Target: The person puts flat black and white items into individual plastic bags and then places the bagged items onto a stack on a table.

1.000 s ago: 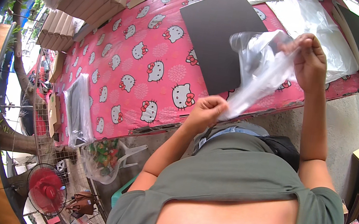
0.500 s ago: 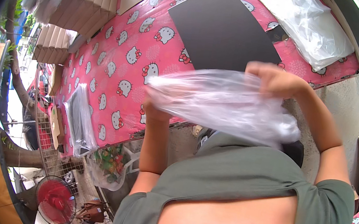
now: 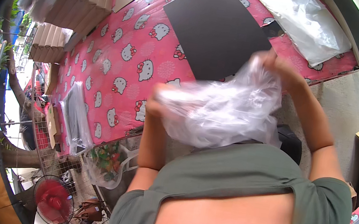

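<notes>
Between my hands hangs a clear plastic bag [image 3: 220, 118], crumpled and blurred by motion, in front of my body at the table's near edge. My left hand [image 3: 158, 101] is closed on its left end, partly covered by the plastic. At the upper right corner my right hand [image 3: 273, 66] pinches the bag and lifts it higher than the left side. Just beyond, a flat dark grey board [image 3: 216, 28] lies on the pink table cover [image 3: 119, 62] printed with cartoon cat heads.
Clear plastic sheets [image 3: 303, 26] lie at the far right beside an upright dark board [image 3: 354, 29]. Stacked brown cartons [image 3: 82, 0] stand at the far left. A plastic-wrapped flat pack [image 3: 76, 117] rests near the table's left end. A red fan [image 3: 53, 200] is at the lower left.
My right hand has risen slightly, pulling its corner of the bag upward. The bag has gone from stretched sideways to hanging fuller and lower between my hands.
</notes>
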Available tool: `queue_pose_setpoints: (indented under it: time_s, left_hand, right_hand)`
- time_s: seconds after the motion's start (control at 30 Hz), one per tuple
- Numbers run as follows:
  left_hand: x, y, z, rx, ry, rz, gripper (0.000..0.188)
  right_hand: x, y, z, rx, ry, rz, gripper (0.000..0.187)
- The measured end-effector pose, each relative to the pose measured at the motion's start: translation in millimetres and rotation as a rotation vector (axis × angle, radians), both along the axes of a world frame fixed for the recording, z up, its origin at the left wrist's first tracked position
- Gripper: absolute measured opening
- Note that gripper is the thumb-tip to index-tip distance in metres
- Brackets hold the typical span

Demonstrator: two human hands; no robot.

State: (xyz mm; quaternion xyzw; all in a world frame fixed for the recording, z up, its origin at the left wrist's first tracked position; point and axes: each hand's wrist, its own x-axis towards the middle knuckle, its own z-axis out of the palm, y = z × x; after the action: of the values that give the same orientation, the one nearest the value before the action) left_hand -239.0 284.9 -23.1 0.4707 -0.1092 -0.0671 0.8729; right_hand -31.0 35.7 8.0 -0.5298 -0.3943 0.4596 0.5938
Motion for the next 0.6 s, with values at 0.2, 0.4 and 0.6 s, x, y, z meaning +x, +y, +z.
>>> queue_pose_setpoints:
  time_s: [0.2, 0.4, 0.6]
  left_hand:
    - [0.4, -17.7, 19.0, -0.509, -0.051, 0.469, 0.04]
    - [-12.0, -20.0, -17.9, 0.472, 0.212, -0.098, 0.033]
    - [-10.2, -33.3, -13.6, -0.107, 0.1, 0.736, 0.034]
  right_hand:
    - [9.4, -25.5, -56.4, -0.143, 0.182, 0.392, 0.022]
    - [14.8, -31.0, -6.9, 0.203, 0.587, -0.359, 0.024]
    - [20.1, -45.4, -72.9, -0.256, 0.171, 0.361, 0.015]
